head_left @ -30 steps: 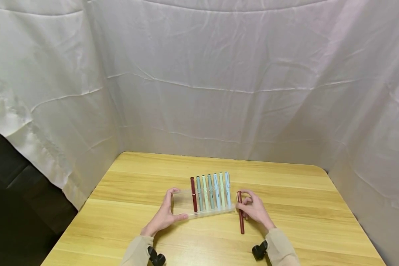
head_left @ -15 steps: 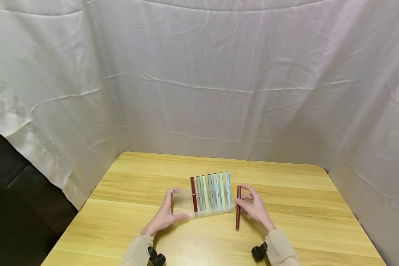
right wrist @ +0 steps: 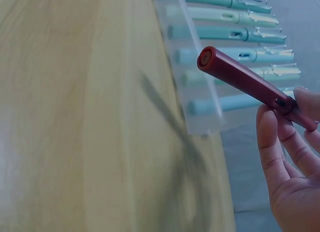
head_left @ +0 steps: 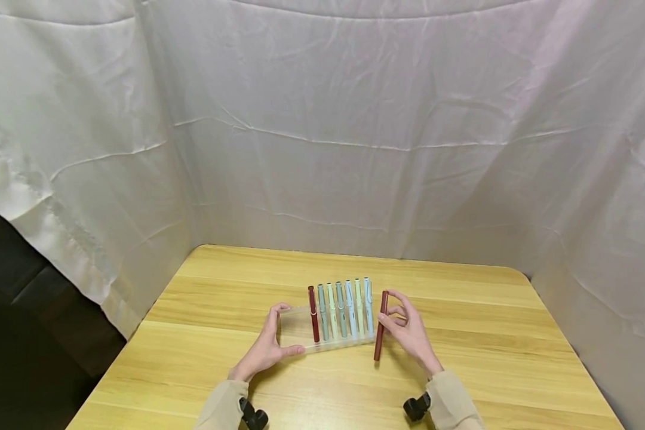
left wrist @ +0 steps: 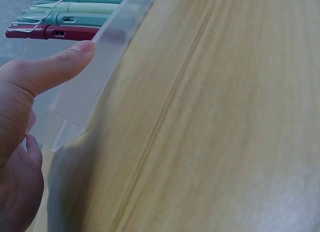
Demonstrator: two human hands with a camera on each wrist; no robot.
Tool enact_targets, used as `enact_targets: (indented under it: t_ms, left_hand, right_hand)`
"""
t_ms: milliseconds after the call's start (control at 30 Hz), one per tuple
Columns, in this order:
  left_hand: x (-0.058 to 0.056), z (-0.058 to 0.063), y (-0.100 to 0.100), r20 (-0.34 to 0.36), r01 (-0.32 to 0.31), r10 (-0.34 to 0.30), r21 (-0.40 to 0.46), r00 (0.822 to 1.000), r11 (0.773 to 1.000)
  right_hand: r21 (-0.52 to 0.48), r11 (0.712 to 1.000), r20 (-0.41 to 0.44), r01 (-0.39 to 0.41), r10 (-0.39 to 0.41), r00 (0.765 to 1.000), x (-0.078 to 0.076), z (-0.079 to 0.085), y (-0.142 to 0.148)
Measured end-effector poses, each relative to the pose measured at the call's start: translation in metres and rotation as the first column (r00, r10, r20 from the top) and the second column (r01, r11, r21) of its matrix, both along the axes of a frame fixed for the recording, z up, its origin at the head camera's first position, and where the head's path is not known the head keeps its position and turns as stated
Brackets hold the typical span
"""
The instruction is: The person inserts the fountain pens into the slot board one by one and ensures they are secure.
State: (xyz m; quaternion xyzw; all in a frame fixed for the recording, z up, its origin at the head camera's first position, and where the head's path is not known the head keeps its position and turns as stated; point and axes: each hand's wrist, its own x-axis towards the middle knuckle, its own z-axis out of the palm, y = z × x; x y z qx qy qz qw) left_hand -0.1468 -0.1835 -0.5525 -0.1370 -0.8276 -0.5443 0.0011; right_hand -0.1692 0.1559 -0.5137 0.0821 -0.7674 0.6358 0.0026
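My left hand (head_left: 266, 349) grips the left end of a clear plastic pen tray (head_left: 295, 328), its thumb on the near edge. In the tray several capped pens stand side by side: a dark red pen (head_left: 314, 313) at the left, then teal, pale green and light blue ones, such as the light blue pen (head_left: 368, 307) at the right end. Between thumb and fingers my right hand (head_left: 411, 334) pinches another dark red pen (right wrist: 237, 77). This pen is held tilted above the table, just beside the tray's right end, its lower tip towards me.
The wooden table (head_left: 489, 334) carries the tray near its middle. Grey curtains (head_left: 355, 179) hang behind it and at both sides. A dark area (head_left: 32, 334) lies beyond the left edge.
My right hand has raised the dark red pen and shifted it left and away from me, towards the tray's right end. The pen's lean has changed. My left hand stays on the tray.
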Motion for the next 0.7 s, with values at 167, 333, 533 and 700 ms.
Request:
enact_targets:
  t_ms: [167,333,533,700]
  left_hand:
    - [0.000,0.000,0.000,-0.005,0.001,-0.001,0.002,1.000,1.000]
    - [0.000,0.000,0.000,-0.009,0.002,-0.002,0.005,1.000,1.000]
    - [0.000,0.000,0.000,0.001,0.006,-0.006,0.009,1.000,1.000]
    - [0.000,-0.001,0.000,0.016,-0.004,0.004,0.014,1.000,1.000]
  right_hand:
    - [-0.027,1.000,-0.036,-0.002,0.001,0.999,0.001,0.006,-0.008]
    - [-0.050,0.999,-0.087,-0.018,0.014,0.996,0.000,0.011,-0.017]
    - [-0.064,0.998,-0.129,-0.030,0.021,0.991,0.002,0.016,-0.031]
    - [-0.073,0.997,-0.128,-0.040,0.030,0.991,0.005,0.020,-0.045]
